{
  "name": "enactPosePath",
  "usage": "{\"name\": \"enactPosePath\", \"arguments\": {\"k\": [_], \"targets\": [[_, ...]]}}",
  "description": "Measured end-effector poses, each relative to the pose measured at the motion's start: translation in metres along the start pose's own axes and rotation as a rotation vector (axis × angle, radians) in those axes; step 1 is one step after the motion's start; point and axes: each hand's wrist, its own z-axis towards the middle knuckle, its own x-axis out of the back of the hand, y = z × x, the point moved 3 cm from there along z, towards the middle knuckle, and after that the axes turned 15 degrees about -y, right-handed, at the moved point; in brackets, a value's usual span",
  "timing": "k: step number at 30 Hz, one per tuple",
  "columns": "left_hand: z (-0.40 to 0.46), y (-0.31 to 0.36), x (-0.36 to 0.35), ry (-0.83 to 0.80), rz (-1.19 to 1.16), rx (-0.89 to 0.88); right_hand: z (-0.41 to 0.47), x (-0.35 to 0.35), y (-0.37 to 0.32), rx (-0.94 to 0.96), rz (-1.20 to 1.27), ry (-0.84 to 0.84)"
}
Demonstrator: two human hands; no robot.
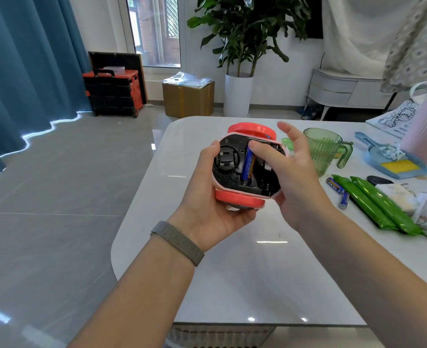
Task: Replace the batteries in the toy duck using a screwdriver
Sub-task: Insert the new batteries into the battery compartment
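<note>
While my left hand (213, 204) grips the pink-and-red plastic toy duck (245, 169) from below, holding it belly-up above the white glossy table (232, 272), my right hand (290, 172) presses its thumb on a blue cylindrical battery (248, 167) lying in the open black compartment, the other fingers spread loose. Two more blue batteries (339, 192) lie on the table beside the green packets (373, 204).

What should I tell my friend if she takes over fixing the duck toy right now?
Left hand grips the pink-and-red plastic toy duck, underside up, above the white table.
Right hand presses one blue battery into the open black compartment with its thumb.
Done: cover off.
Left: two blue batteries wait on the table; the slots beside the seated one look empty. Then refit the cover; no screwdriver in view.
</note>
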Motion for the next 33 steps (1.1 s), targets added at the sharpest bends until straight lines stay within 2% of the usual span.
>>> {"name": "enactPosePath", "arguments": {"k": [5,10,17,21,26,28,33], "targets": [[-0.001,-0.004,0.001,-0.002,0.023,-0.018,0.007,0.004,0.000,-0.159,0.078,-0.158],[0.000,-0.006,-0.001,0.019,0.037,-0.006,0.007,0.010,-0.004,-0.123,0.020,-0.195],[-0.001,-0.001,0.003,0.010,0.012,0.011,0.000,0.003,0.004,0.145,-0.362,-0.113],[-0.004,0.004,0.008,-0.014,0.017,0.033,-0.002,0.005,0.008,0.147,-0.357,-0.146],[-0.009,0.010,0.013,-0.107,-0.216,0.008,-0.003,0.011,0.007,0.082,-0.210,-0.081],[-0.008,0.011,0.014,-0.096,-0.168,0.012,-0.004,0.013,0.006,0.050,-0.174,-0.039],[-0.002,0.013,0.013,0.058,0.050,-0.048,-0.010,0.012,0.008,0.045,-0.197,0.039]]}}
